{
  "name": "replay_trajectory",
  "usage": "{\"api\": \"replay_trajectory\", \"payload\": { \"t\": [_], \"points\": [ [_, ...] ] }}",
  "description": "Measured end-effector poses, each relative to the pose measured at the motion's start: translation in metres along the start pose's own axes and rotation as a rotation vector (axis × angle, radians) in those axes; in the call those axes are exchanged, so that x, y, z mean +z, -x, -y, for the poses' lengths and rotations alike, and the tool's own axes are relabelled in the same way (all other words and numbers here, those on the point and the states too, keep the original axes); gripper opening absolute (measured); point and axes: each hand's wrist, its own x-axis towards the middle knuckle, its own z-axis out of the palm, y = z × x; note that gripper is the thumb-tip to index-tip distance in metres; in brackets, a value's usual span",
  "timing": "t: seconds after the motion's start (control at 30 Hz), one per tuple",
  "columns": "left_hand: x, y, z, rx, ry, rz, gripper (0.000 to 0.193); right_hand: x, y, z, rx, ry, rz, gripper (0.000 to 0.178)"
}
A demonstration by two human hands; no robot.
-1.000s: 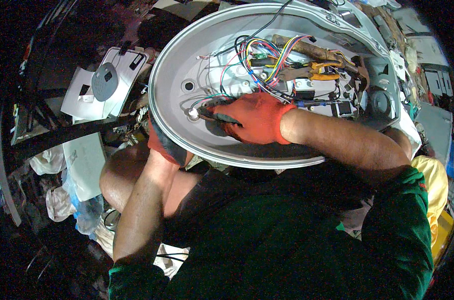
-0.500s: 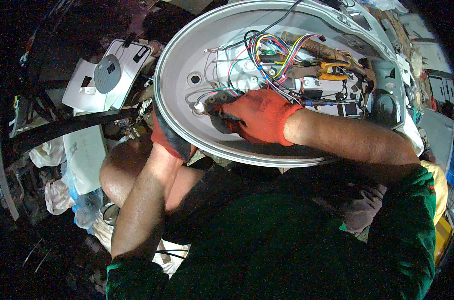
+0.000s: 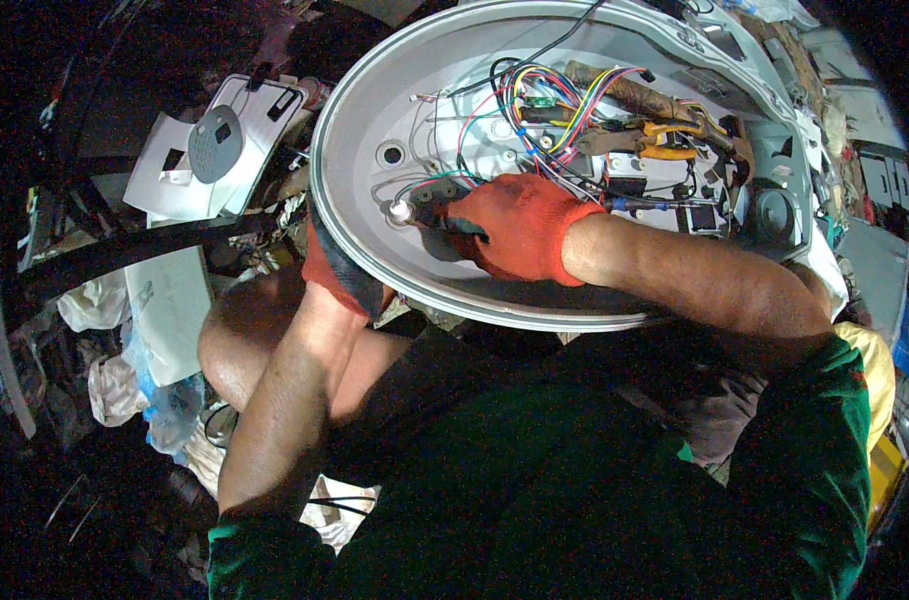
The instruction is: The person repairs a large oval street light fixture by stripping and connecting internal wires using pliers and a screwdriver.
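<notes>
A large oval grey plastic housing [image 3: 534, 320] lies tilted before me, its hollow inside facing up. My right hand [image 3: 519, 230], in a red glove with dark fingertips, reaches into its lower left part. Those fingers are drawn together beside a small white round fitting [image 3: 401, 212]; whatever they grip is hidden. Thin green and red wires [image 3: 439, 180] run just above them. My left hand [image 3: 339, 265], gloved alike, is at the housing's left outer side, its fingers out of sight behind the wall.
Inside the housing lie bundled coloured wires [image 3: 529, 95], pliers with yellow-orange handles [image 3: 666, 152] and a rusty brown tool [image 3: 614, 93]. A black cable [image 3: 559, 42] crosses the far rim. White panels [image 3: 164, 180] with a grey oval piece [image 3: 215, 144] stand at left, near crumpled plastic bags [image 3: 177, 415].
The right hand stays by the white fitting, having shifted only slightly. The left hand keeps its place at the housing's side. The whole view has moved a little.
</notes>
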Motion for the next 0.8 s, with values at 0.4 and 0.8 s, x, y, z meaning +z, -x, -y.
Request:
{"api": "replay_trajectory", "payload": {
  "t": [0.4,0.8],
  "points": [
    [0.006,-0.002,0.001,-0.020,0.054,0.069,0.060,0.010,-0.001,-0.003,0.005,-0.071,-0.021,0.030],
    [0.015,0.005,0.004,0.030,0.026,-0.068,0.059,0.022,-0.002,-0.006,0.041,-0.148,-0.076,0.032]
  ]
}}
